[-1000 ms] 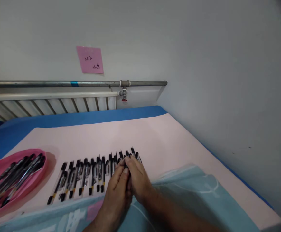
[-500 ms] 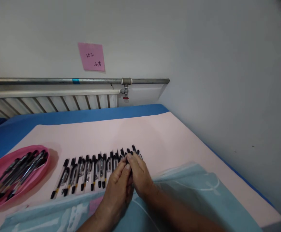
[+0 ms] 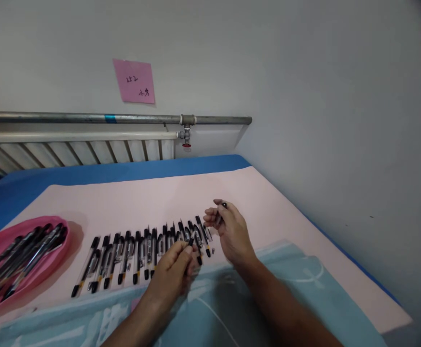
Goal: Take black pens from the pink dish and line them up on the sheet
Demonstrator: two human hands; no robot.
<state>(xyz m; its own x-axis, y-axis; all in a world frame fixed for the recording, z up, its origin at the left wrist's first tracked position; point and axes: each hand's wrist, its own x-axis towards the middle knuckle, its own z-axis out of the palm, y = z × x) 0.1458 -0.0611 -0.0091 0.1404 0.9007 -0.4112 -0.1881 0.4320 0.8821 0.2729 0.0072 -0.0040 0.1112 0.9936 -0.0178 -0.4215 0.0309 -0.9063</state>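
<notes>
A row of several black-capped clear pens [image 3: 134,253] lies side by side on a pale pink sheet [image 3: 152,197]. My left hand [image 3: 172,272] is at the row's right end, fingers pinched on a pen [image 3: 195,246] there. My right hand [image 3: 230,231] is lifted just right of the row, fingers curled round a small dark piece [image 3: 224,205], perhaps a pen cap. A pink tray [image 3: 0,294] at the far left holds several more pens.
A light blue cloth [image 3: 268,299] covers the near edge under my forearms. Blue bedding [image 3: 87,176] runs behind the sheet. A radiator [image 3: 69,153] and metal pipe [image 3: 123,118] line the back wall, and a white wall closes the right side.
My hands were together on one pen at the row's right end. They have separated: the right hand moved up and right with a small dark piece, the left stayed on the pen.
</notes>
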